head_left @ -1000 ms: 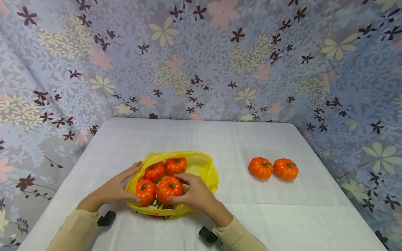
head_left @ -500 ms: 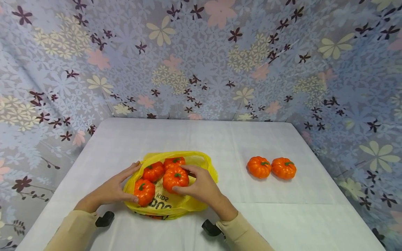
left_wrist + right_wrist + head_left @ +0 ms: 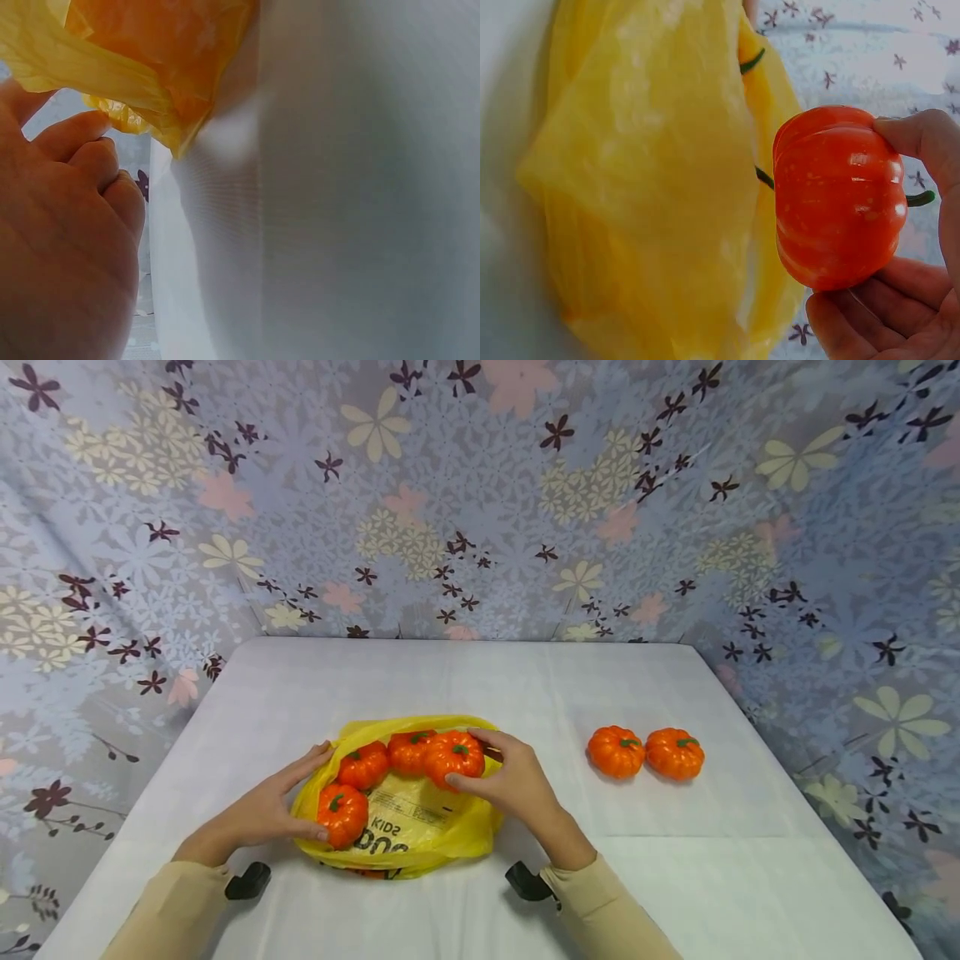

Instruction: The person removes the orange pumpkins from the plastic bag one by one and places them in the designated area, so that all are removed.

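A yellow plastic bag (image 3: 465, 843) lies with its mouth spread wide, dark lettering visible inside. Three small orange toy pumpkins with green stems sit in its left and back parts, such as the front one (image 3: 342, 816). My left hand (image 3: 258, 814) grips the bag's left side, thumb at the front rim and fingers further back; in the left wrist view, yellow plastic (image 3: 112, 79) runs beside those fingers. Between thumb and fingers, my right hand (image 3: 521, 781) holds another toy pumpkin (image 3: 840, 199) above the bag's right side, its stem toward the palm in the right wrist view.
Two more orange toy pumpkins, a left one (image 3: 616, 752) and a right one (image 3: 675, 754), stand side by side on the white-covered table (image 3: 675, 868). Floral fabric (image 3: 480, 510) hangs behind the table. Black wrist devices (image 3: 528, 882) jut from both sleeves.
My right hand has lifted its toy pumpkin from the bag's front middle and carried it right and back, uncovering the lettering. The left hand stays at the bag's left side.
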